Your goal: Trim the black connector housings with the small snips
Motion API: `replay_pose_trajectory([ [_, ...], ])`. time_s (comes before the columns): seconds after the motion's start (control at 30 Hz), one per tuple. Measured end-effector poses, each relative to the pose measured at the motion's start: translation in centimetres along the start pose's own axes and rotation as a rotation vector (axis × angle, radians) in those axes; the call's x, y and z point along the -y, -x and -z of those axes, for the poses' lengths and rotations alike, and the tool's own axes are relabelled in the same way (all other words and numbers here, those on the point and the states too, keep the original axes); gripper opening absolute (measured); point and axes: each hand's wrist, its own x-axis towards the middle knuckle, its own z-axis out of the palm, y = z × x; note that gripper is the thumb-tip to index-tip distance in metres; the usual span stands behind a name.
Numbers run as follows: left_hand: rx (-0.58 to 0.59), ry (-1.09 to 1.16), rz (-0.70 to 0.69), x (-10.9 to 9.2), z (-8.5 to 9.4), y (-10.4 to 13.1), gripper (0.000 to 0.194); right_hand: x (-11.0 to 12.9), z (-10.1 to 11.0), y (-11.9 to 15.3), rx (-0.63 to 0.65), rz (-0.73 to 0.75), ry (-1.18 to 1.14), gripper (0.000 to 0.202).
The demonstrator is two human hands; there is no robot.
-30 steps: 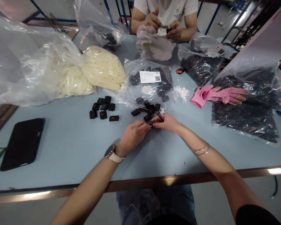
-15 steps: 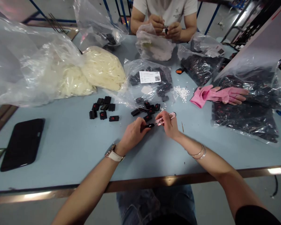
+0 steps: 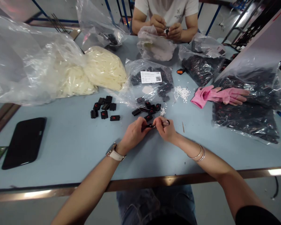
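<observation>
Near the middle of the table my left hand (image 3: 134, 132) pinches a small black part (image 3: 150, 125). My right hand (image 3: 166, 129) is closed on pink tweezers (image 3: 165, 123), whose rounded end shows beyond the fingers; the tips are at the black part and partly hidden. Just behind the hands lie several black connectors (image 3: 152, 107), some with red marks. A small heap of white pegs (image 3: 163, 111) sits behind my right hand, with a bigger heap (image 3: 182, 93) farther back. More black connectors (image 3: 104, 114) are grouped to the left.
A labelled clear bag (image 3: 151, 77) of black parts lies behind the connectors. Bags of cream pieces (image 3: 105, 68) stand left, and a black tablet (image 3: 24, 142) lies front left. Pink gloves (image 3: 221, 94) rest on bags at right. A person (image 3: 166, 18) works opposite.
My right hand has moved left, up to my left hand, bringing the tweezers to the black part. My left hand has stayed nearly in place.
</observation>
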Motion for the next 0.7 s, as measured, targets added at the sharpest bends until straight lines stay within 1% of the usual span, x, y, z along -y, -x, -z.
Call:
replay_pose_trajectory([
  [0.13,0.008,-0.005,-0.003,-0.03,0.05,0.04,0.02,0.0,0.02,-0.12,0.001,0.015,0.037,0.035],
  [0.33,0.017,0.003,0.004,-0.19,0.21,0.01,0.02,0.5,0.12,-0.1,0.029,-0.025,0.072,0.033],
  [0.7,0.005,0.025,0.011,-0.38,0.26,-0.02,0.019,0.78,-0.48,-0.43,0.045,-0.04,0.19,0.033],
])
